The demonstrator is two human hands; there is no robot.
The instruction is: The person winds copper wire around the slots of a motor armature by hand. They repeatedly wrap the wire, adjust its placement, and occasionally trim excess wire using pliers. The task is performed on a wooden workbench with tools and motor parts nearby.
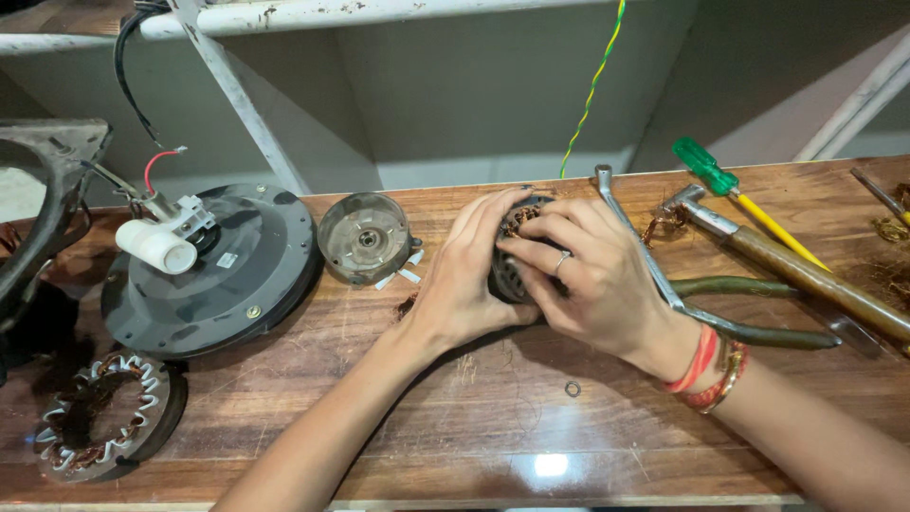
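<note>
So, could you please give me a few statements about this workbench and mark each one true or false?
1. Both hands, left hand and right hand, clasp the small motor. True.
2. The green-handled screwdriver lies left of the black round housing. False: it lies at the far right, near the hammer.
3. A small ring lies on the wooden bench in front of the hands. True.
4. The pliers are held in the right hand. False: they lie on the bench beside it.
5. The wound coil ring sits at the bench's near left corner. True.
</note>
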